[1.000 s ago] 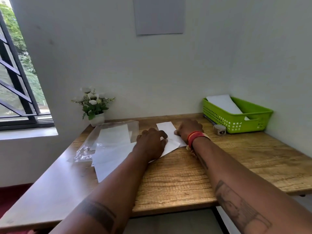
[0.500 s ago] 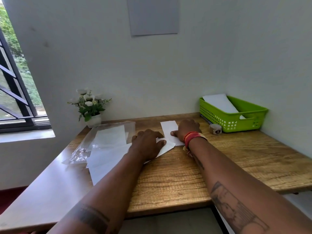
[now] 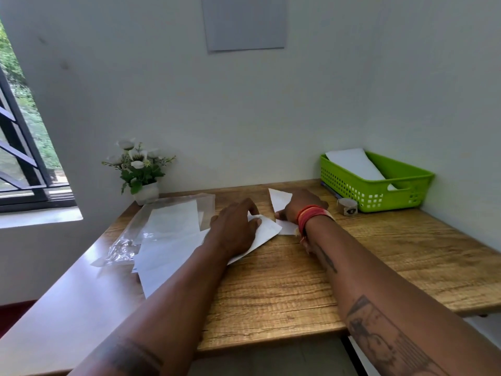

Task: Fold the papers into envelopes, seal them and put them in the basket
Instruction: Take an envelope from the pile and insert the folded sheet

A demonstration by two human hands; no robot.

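- The left hand (image 3: 235, 229) lies palm down on a white paper (image 3: 267, 231) on the wooden desk (image 3: 284, 289); its fingers are slightly bent and press the sheet flat, they do not grasp it.
- The right hand (image 3: 298, 206) rests on the far part of the same paper. The thumb and fingers seem to touch a folded part, but I cannot tell if they pinch it or only press on it.
- A pointed white flap (image 3: 279, 199) of the paper stands out behind the right hand, toward the wall.
- The right wrist carries red and orange bands (image 3: 311, 214).
- Left of the hands lies a pile of loose white sheets (image 3: 168, 240), partly on and partly inside a clear plastic sleeve (image 3: 130, 234). The left forearm passes over the near corner of this pile.
- The green basket (image 3: 379, 196) stands in the far right corner of the desk, well apart from the hands. A white folded piece (image 3: 352, 164) leans inside it, against the far left rim.
- A small roll of tape (image 3: 347, 206) sits just in front of the basket, near the right hand but not touching it.
- A small white pot with white flowers (image 3: 141, 169) stands at the far left of the desk, against the wall.
- A grey sheet (image 3: 245, 21) hangs on the wall above, and a window (image 3: 21, 158) with dark bars is at the left.
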